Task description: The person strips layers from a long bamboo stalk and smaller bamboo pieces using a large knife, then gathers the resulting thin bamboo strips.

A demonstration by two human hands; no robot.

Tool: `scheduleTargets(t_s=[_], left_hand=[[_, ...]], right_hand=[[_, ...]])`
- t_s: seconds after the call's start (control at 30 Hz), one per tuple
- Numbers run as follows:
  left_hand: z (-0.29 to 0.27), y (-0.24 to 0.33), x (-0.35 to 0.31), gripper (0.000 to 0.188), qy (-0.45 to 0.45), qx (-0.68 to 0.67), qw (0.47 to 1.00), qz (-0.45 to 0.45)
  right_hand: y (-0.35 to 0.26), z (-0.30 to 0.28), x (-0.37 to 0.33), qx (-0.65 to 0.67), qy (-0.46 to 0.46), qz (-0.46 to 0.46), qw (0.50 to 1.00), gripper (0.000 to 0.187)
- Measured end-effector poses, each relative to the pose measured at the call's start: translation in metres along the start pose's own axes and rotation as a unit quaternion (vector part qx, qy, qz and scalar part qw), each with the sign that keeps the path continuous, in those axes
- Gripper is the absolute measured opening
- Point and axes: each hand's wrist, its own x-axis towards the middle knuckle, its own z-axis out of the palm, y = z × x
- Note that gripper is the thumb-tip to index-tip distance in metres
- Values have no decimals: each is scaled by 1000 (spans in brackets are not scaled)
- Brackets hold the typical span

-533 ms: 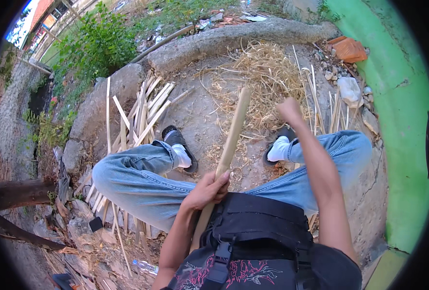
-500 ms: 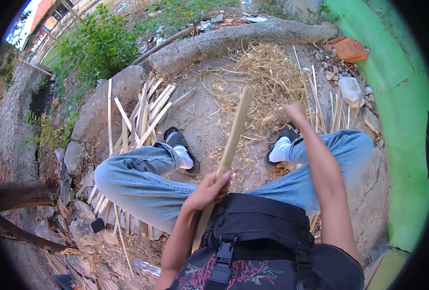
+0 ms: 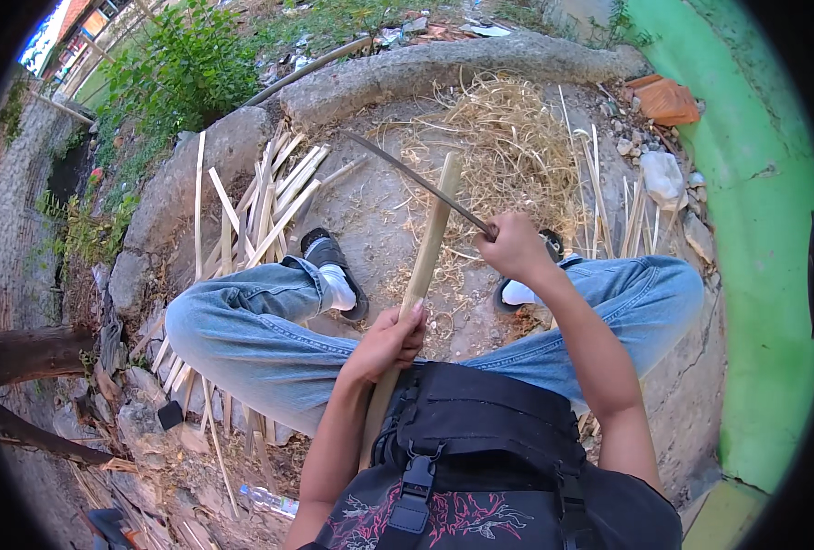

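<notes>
My left hand [image 3: 387,345] is closed around the lower part of a long, pale bamboo strip [image 3: 431,236]. The strip slants up and slightly right from my waist, between my knees. In my right hand [image 3: 517,247] is the handle of a long, thin knife [image 3: 396,165]. Its dark blade points up and to the left and crosses the strip near the upper end. Whether blade and strip touch, I cannot tell. A black bag [image 3: 489,412] rests at my waist, and the strip's lower end runs down beside it.
Split strips [image 3: 278,197] lie piled beyond my left knee, with more strips [image 3: 641,220] past my right knee. A heap of curly shavings [image 3: 512,137] covers the ground ahead. A low stone border [image 3: 462,69] curves behind it, and a green wall [image 3: 760,229] stands at the right.
My right hand has come left and down toward the strip, and the knife now shows clearly across it. My left hand keeps its hold, with the strip shifted slightly left.
</notes>
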Motion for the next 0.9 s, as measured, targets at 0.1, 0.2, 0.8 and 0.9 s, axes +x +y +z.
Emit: scheduleTargets(t_s=[0.1,0.2,0.8,0.9], left_hand=[[1,-5,-1,34,-4,23,1000,2],[5,-6,-3,36,22,45,999,7],[0,2,10,28,66,45,997,22],[-2,-3,11,24,56,64,996,37]], right_hand=[[13,10,8,-18,19,5,1000,24],[67,15,45,-37,68,87,993,27],[-1,11,-18,-221,129,-176,951,20],[-16,12,-20,-214,30,6,976,31]])
